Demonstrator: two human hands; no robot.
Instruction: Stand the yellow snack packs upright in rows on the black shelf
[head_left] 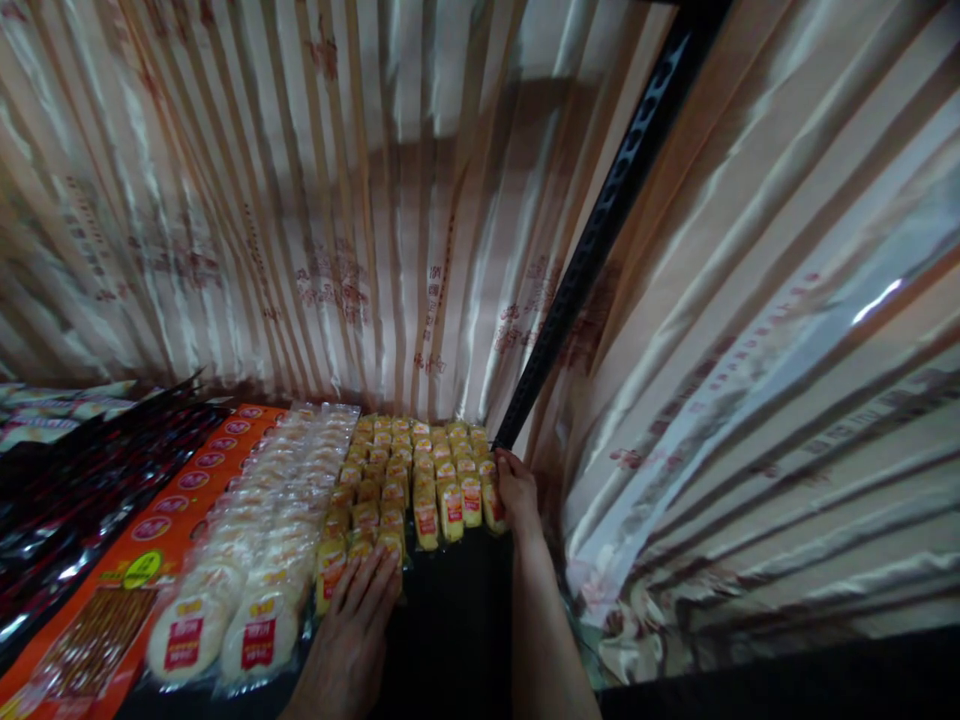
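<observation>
My left hand lies with its fingers stretched out over the front packs of the left block of small yellow wrapped cakes. These packs stand in several rows running back to the curtain. A second block of yellow wrapped cakes sits just to the right, with a narrow dark gap in front between the blocks. At that block's right edge, my right hand touches the outermost front pack, its fingers reaching along the side beside the black post. Its thumb is hard to make out.
Left of the cakes stand rows of round white wrapped biscuits, then orange packs of brown sticks and dark shiny packs. A slanted black perforated post rises by my right hand. Pleated patterned curtains hang behind the dark shelf.
</observation>
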